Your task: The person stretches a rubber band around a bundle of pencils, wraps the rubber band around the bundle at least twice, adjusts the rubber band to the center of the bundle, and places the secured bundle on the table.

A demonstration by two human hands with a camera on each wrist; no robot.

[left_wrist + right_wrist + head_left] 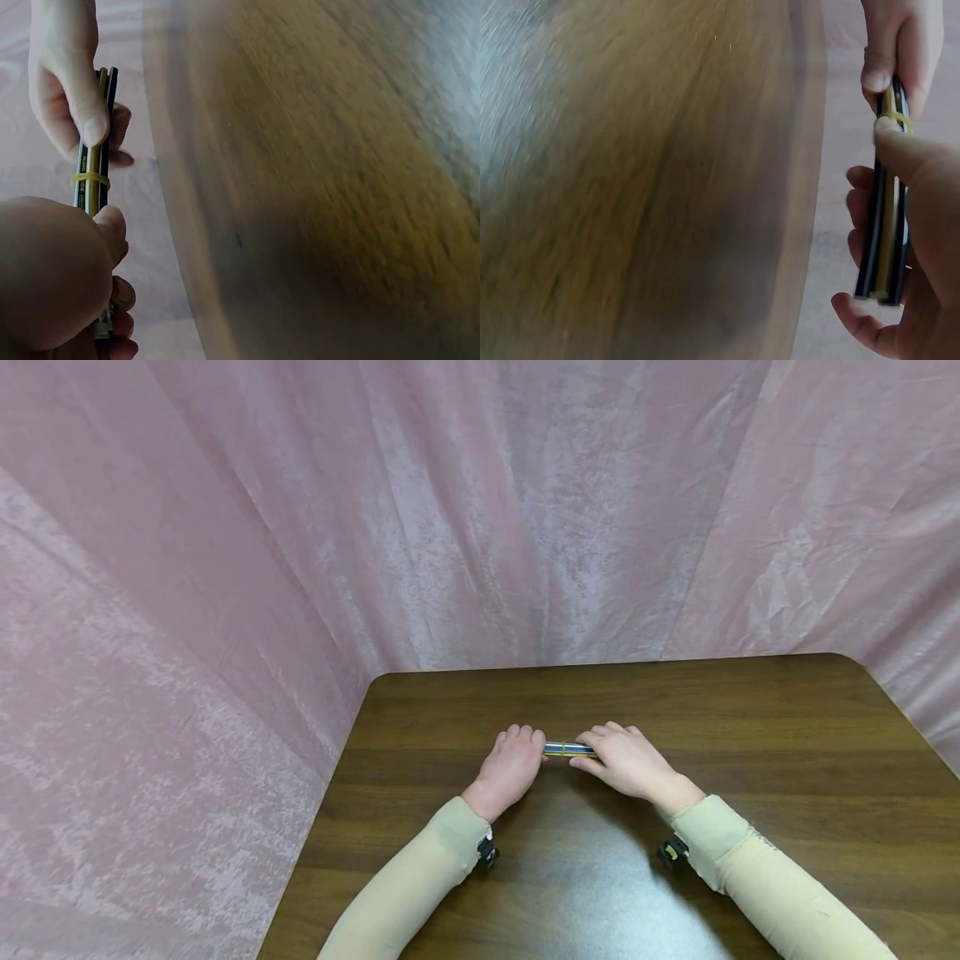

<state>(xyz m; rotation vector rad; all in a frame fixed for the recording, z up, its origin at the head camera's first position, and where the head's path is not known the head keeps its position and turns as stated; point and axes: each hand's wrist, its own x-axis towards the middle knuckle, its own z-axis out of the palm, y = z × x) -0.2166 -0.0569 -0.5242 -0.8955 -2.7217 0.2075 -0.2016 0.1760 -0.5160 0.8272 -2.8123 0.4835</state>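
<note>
A slim bundle of pencils (573,749), in black, yellow and blue, is held level between both hands above the table. A yellow rubber band (90,180) circles its middle. My left hand (510,770) grips one end, fingers curled round it, as the left wrist view shows. My right hand (626,760) holds the other end, thumb laid along the pencils close to the band in the right wrist view. There the pencils' blunt ends (877,296) stick out past the palm. Most of the left end is hidden by the left hand.
Beneath the hands lies a brown wood-grain table (450,702) with rounded corners. Pink velvet curtain (465,527) hangs behind it and along its left side. Small black cameras (672,852) sit under both sleeve cuffs.
</note>
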